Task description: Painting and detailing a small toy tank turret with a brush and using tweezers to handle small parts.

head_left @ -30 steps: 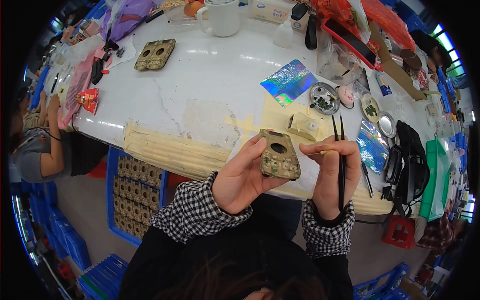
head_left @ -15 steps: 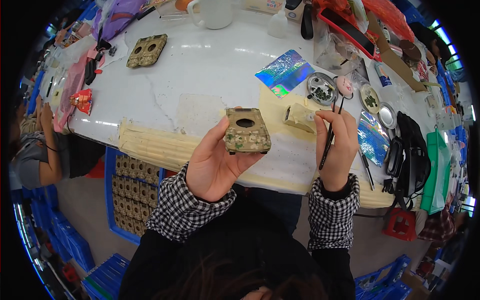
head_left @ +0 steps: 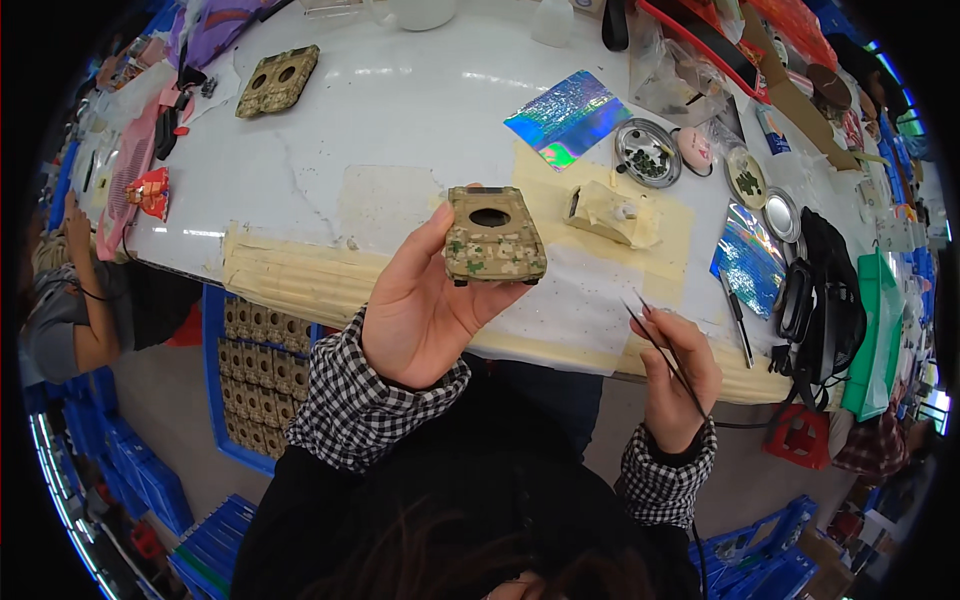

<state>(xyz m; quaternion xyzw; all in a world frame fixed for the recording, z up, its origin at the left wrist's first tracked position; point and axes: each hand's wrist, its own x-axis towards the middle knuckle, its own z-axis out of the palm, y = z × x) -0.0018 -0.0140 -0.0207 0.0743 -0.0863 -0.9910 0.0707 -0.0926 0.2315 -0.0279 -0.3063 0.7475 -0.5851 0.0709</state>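
In my left hand a camouflage-painted model tank hull is gripped by its sides, its round top hole facing up. My right hand pinches black tweezers, whose two tips are apart with nothing visible between them. The tweezers are over the table's near edge, to the right of the hull. Beyond them a block wrapped in cream tape sits on the table. Dark green bits lie in a round metal dish farther back, beside a pink egg-shaped item.
Another camouflage hull rests at the far left. Iridescent sheets and a lid with green pieces lie to the right, near a black bag and green tray. Below left, a blue crate holds many hulls. A person sits left.
My right hand has moved from the taped block toward me, and the tweezers have swung round, tips now pointing up and left. My left hand still holds the hull, nearly unmoved.
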